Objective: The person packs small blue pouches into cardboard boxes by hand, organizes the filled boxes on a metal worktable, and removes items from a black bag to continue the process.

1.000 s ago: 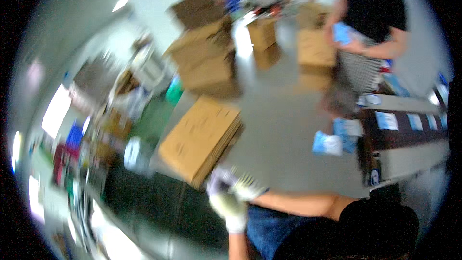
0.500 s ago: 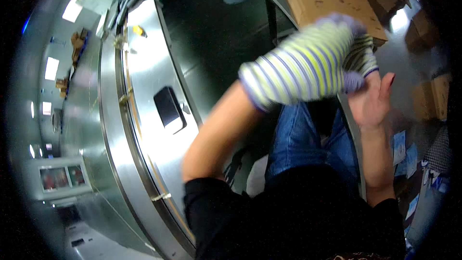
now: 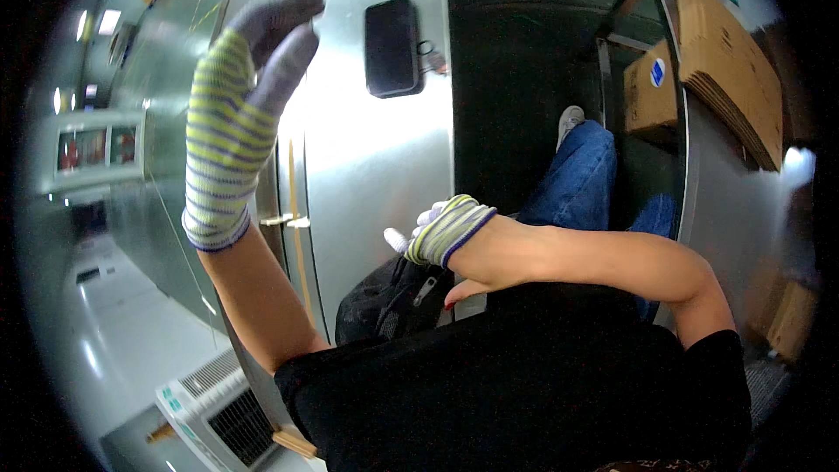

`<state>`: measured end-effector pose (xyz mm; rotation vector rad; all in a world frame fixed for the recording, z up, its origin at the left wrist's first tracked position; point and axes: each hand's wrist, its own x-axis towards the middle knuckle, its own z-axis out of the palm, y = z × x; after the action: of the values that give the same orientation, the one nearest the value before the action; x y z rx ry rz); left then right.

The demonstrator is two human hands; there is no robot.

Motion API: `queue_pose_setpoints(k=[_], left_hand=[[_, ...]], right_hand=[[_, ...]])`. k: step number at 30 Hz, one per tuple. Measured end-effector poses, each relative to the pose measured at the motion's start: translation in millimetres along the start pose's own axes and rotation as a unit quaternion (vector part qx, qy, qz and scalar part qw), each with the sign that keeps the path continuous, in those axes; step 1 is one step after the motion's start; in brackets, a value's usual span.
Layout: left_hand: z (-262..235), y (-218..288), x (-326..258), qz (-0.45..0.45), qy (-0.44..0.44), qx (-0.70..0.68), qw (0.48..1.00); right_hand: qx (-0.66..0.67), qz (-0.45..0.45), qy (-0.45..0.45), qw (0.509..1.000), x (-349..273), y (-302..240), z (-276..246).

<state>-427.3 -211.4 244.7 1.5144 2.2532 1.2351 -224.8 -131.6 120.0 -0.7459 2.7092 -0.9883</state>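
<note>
My left hand (image 3: 236,114) wears a yellow-green, white and purple striped knit glove with grey-purple fingertips. It is raised over the left side of the metal work table (image 3: 367,157), its fingers stretched forward and thumb apart, holding nothing. My right hand (image 3: 476,249) reaches leftward in front of my body. A matching striped glove (image 3: 450,232) covers only its fingers; the bare thumb, with a red nail, sticks out below the cuff. The covered fingers' exact pose is hidden. Just past this hand is a black bag (image 3: 376,306) with a zip. A black smartphone (image 3: 392,48) lies on the table.
Stacked flat cardboard (image 3: 730,70) lies on a metal table at the right, with a cardboard box (image 3: 651,96) beneath it. A white appliance with a dark grille (image 3: 240,428) stands at the lower left. A glossy panel runs along the left.
My view has turned left. My gloved left hand has let go of the right hand's glove and swung to the left. The right hand has come down and across, the glove still on its fingers.
</note>
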Motion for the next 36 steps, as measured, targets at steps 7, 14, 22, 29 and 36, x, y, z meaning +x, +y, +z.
queue_pose_setpoints(k=[7, 14, 22, 29, 36], left_hand=[[-53, -48, -183, -0.292, -0.110, 0.116, 0.943], [-14, -9, -253, -0.337, -0.178, 0.105, 0.919], [51, 20, -254, -0.243, -0.125, 0.199, 0.941], [95, 15, -245, -0.128, -0.068, 0.276, 0.950], [72, 22, -245, -0.181, -0.080, 0.164, 0.966]], right_hand=[[0.064, -0.125, 0.037, 0.989, 35, -4, 31], [0.060, -0.068, 0.021, 0.996, 40, -4, 25], [0.027, -0.149, 0.137, 0.979, 56, -15, 38], [0.242, -0.072, 0.214, 0.944, 18, 1, 80], [0.179, -0.076, 0.221, 0.956, 17, -1, 60]])
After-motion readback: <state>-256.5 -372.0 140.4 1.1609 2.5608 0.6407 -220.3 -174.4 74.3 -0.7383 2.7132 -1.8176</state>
